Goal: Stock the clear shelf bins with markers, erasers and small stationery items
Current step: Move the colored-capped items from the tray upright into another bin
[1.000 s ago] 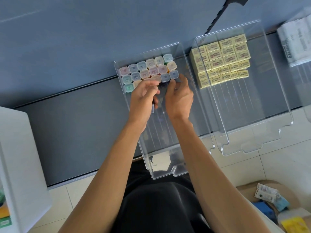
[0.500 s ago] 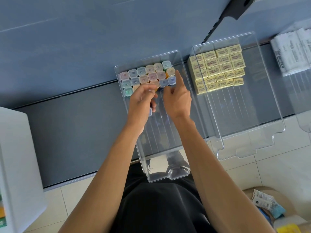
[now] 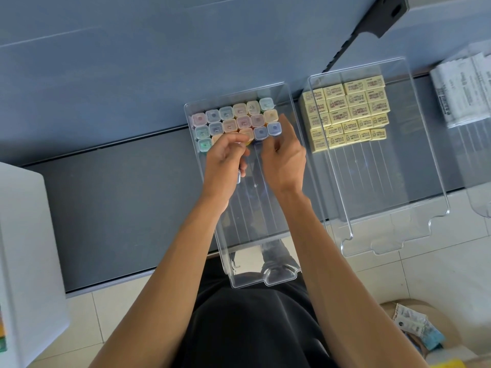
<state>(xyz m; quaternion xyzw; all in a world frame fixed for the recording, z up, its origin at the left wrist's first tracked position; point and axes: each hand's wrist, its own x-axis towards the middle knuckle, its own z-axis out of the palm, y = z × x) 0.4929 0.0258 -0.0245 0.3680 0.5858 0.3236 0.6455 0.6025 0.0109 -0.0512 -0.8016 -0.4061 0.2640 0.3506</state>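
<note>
A clear bin (image 3: 276, 277) lies on the dark shelf with several markers (image 3: 236, 119) standing at its far end, pastel caps facing me. My left hand (image 3: 223, 160) curls round a marker at the front row of the stack; its clear cap end shows below my fingers. My right hand (image 3: 285, 158) is beside it, fingers loosely bent, the fingertips at the blue-capped marker (image 3: 274, 128) on the right of the front row. A second clear bin (image 3: 396, 245) to the right holds rows of yellow erasers (image 3: 350, 110).
A third clear bin (image 3: 478, 205) with white packets (image 3: 462, 88) is at the far right edge. A white box (image 3: 26, 261) stands at the left. A cardboard box (image 3: 414, 328) with packaged items sits on the tiled floor at lower right. A black bracket (image 3: 390, 11) hangs above.
The view has shifted, so the bins sit lower in the frame. My right hand's fingers have lifted from the marker caps to the stack's right edge. The left hand keeps its hold.
</note>
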